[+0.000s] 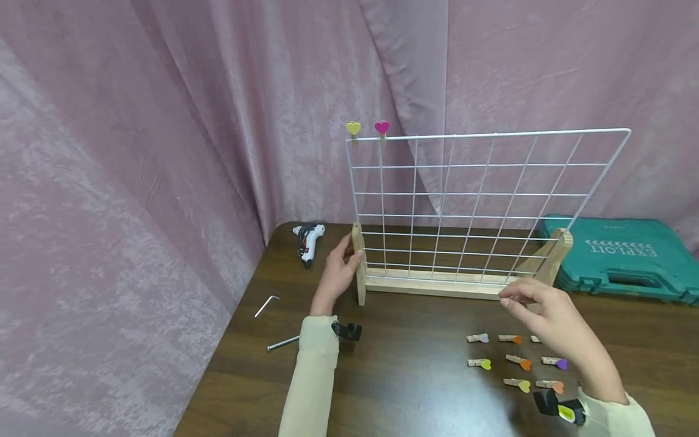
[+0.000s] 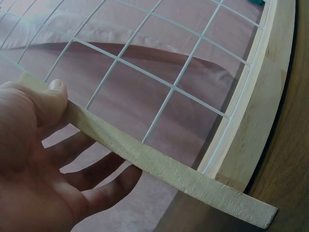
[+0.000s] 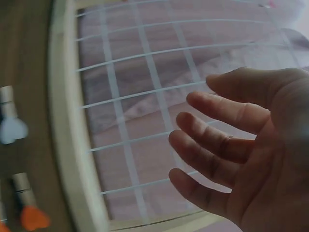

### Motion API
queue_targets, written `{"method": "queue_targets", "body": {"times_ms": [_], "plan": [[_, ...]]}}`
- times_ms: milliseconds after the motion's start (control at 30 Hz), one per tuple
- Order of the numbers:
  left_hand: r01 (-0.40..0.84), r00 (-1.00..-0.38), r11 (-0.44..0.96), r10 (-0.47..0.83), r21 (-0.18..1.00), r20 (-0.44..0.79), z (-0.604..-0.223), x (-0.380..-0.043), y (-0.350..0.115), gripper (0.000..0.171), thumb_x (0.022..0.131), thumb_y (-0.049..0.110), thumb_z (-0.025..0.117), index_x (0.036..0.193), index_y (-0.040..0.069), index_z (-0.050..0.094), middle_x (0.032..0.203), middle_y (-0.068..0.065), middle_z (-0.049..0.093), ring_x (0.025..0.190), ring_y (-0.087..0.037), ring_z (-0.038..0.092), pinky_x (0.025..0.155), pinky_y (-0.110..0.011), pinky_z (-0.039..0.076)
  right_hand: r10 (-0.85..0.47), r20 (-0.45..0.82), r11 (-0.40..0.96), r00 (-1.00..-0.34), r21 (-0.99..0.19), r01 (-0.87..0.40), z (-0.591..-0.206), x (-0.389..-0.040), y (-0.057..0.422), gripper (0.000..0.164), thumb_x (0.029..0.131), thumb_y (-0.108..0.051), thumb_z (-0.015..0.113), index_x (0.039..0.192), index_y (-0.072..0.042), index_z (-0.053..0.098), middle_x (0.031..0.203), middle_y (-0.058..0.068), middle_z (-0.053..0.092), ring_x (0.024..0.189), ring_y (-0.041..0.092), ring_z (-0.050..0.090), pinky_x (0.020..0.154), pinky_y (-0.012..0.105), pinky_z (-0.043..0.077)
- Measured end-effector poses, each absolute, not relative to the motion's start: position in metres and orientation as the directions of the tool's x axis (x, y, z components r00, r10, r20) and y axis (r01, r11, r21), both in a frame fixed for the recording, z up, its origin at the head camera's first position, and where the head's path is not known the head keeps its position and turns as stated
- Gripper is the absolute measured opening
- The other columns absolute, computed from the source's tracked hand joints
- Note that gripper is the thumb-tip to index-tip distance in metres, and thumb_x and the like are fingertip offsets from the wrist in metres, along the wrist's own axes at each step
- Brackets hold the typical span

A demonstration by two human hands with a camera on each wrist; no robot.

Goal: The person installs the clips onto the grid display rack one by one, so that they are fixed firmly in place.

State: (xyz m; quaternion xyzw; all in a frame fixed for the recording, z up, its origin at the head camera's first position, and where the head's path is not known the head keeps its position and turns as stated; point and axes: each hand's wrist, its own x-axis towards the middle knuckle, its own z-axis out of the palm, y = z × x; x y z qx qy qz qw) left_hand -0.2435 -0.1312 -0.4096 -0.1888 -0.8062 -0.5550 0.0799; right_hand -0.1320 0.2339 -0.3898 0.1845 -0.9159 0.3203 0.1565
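Note:
A white wire grid (image 1: pixel 469 194) stands upright in a wooden stand (image 1: pixel 431 286). My left hand (image 1: pixel 335 273) holds the stand's left side piece, thumb on one face and fingers around the other, as the left wrist view shows at the side piece (image 2: pixel 159 162). Loosely bent and holding nothing, my right hand (image 1: pixel 551 315) hovers in front of the stand's right end; its fingers (image 3: pixel 207 140) are apart in the right wrist view. On the grid's top wire, at the left, sit a yellow heart clothespin (image 1: pixel 353 128) and a pink heart clothespin (image 1: pixel 381 127).
Several small heart clothespins (image 1: pixel 517 362) lie in rows below my right hand. A green tool case (image 1: pixel 617 255) lies behind the stand's right end. At the left are a glue gun (image 1: pixel 310 243), a hex key (image 1: pixel 266 306) and a metal rod (image 1: pixel 283 343).

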Motion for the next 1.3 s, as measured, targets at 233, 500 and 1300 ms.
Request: {"method": "queue_targets", "body": {"times_ms": [233, 500, 1300], "plan": [[0.400, -0.914, 0.319, 0.205, 0.859, 0.350, -0.407, -0.242, -0.131, 0.047, 0.095, 0.009, 0.051, 0.138, -0.004, 0.037, 0.121, -0.026, 0.052, 0.109, -0.034, 0.053, 0.088, -0.042, 0.048, -0.346, 0.252, 0.729, -0.904, -0.534, -0.428, -0.413, -0.136, 0.228, 0.015, 0.081, -0.012, 0.070, 0.096, -0.015, 0.068, 0.097, -0.001, 0.063, 0.089, 0.022, 0.059, 0.070, 0.040, 0.049], [0.389, -0.917, 0.296, 0.210, 0.873, 0.338, -0.413, -0.243, -0.131, 0.047, 0.095, 0.007, 0.051, 0.138, -0.004, 0.036, 0.122, -0.027, 0.052, 0.109, -0.034, 0.053, 0.088, -0.040, 0.048, -0.401, 0.052, 0.801, -0.915, -0.465, -0.377, -0.431, -0.144, 0.220, 0.018, 0.075, -0.010, 0.073, 0.093, -0.010, 0.070, 0.095, 0.004, 0.063, 0.089, 0.032, 0.057, 0.072, 0.049, 0.047], [0.376, -0.922, 0.301, 0.218, 0.876, 0.321, -0.410, -0.245, -0.132, 0.048, 0.095, 0.010, 0.052, 0.137, -0.004, 0.037, 0.121, -0.026, 0.052, 0.111, -0.034, 0.052, 0.090, -0.040, 0.047, -0.340, -0.060, 0.867, -0.938, -0.406, -0.289, -0.458, -0.152, 0.212, 0.019, 0.067, -0.005, 0.076, 0.072, -0.019, 0.064, 0.077, -0.002, 0.051, 0.067, 0.015, 0.045, 0.056, 0.034, 0.039]]}}
